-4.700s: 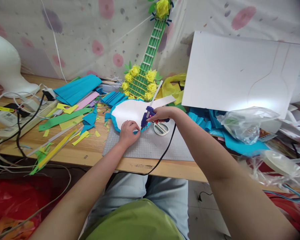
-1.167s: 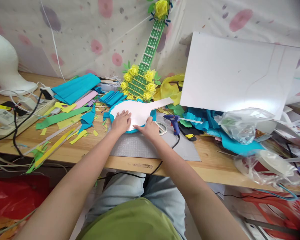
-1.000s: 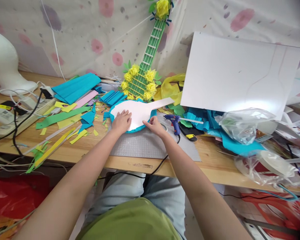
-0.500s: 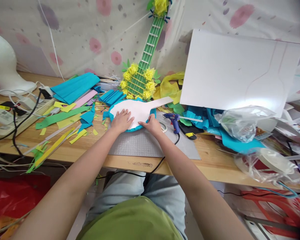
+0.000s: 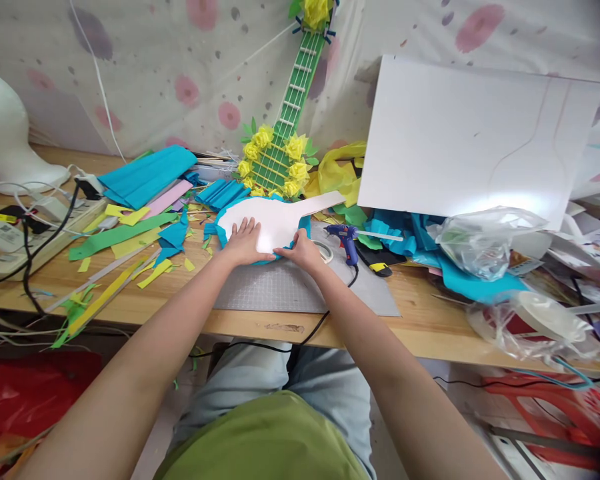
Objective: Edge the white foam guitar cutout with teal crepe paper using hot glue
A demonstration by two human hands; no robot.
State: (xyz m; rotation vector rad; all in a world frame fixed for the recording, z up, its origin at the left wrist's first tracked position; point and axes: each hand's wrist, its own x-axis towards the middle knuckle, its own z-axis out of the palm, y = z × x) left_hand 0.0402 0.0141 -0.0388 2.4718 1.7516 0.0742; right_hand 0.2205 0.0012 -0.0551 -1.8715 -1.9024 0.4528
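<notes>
A white guitar-shaped cardboard cutout [image 5: 280, 219] lies on the grey cutting mat [image 5: 260, 290], its neck pointing right. Blue crepe paper [image 5: 221, 233] shows all around its rounded body. My left hand [image 5: 243, 241] lies spread and flat on the white face, thumb stretched along the lower edge. At the lower right edge my right hand [image 5: 303, 251] pinches the blue-edged rim, thumb on top; its other fingertips are partly hidden. The two thumbs almost meet. Just right of my right hand are a roll of tape [image 5: 324, 251] and a blue glue gun [image 5: 347, 241].
Behind stands a green paper guitar [image 5: 275, 157] with yellow flowers. Paper scraps [image 5: 125, 233] and a power strip [image 5: 45, 237] lie left. A large white board [image 5: 470, 140] leans at the back right, above crumpled plastic bags [image 5: 490, 243]. The glue gun's cord runs over the front edge.
My left hand has shifted slightly down, its thumb now stretched toward my right thumb. My right thumb has slid a little left along the rim. The cutout stays in place.
</notes>
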